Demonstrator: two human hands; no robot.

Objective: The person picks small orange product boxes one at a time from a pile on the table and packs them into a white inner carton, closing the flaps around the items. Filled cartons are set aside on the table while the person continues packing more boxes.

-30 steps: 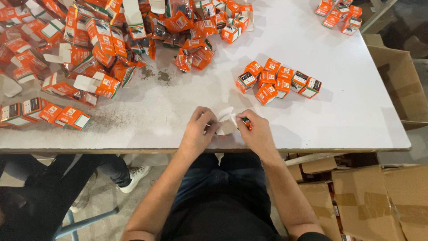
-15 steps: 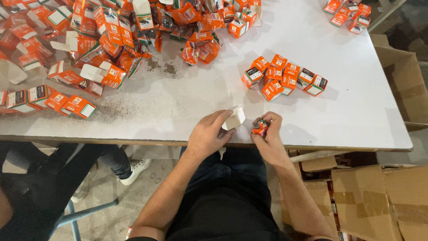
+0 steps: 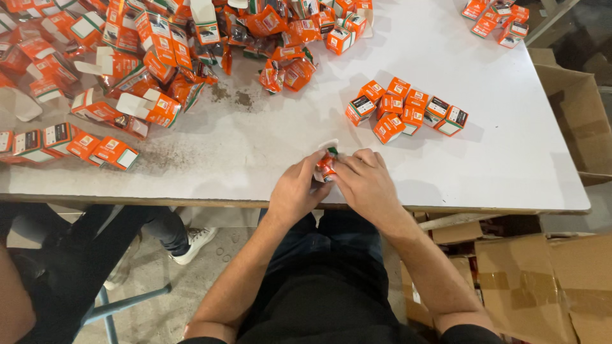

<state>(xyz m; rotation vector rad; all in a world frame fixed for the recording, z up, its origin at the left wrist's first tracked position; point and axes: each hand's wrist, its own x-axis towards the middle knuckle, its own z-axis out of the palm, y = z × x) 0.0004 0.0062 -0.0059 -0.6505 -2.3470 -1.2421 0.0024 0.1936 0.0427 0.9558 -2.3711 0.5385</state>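
At the near edge of the white table (image 3: 446, 185), left hand (image 3: 294, 190) and right hand (image 3: 365, 183) pinch a small orange box (image 3: 326, 164) between their fingertips, apparently closing it; finished boxes (image 3: 408, 109) sit just beyond.

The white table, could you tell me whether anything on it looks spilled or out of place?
Yes. Dark crumbly specks lie scattered on the white table just below the jumbled heap of orange boxes, several with open flaps. By contrast, the small cluster of closed boxes sits tidily. Both hands, left and right, hold one small orange box.
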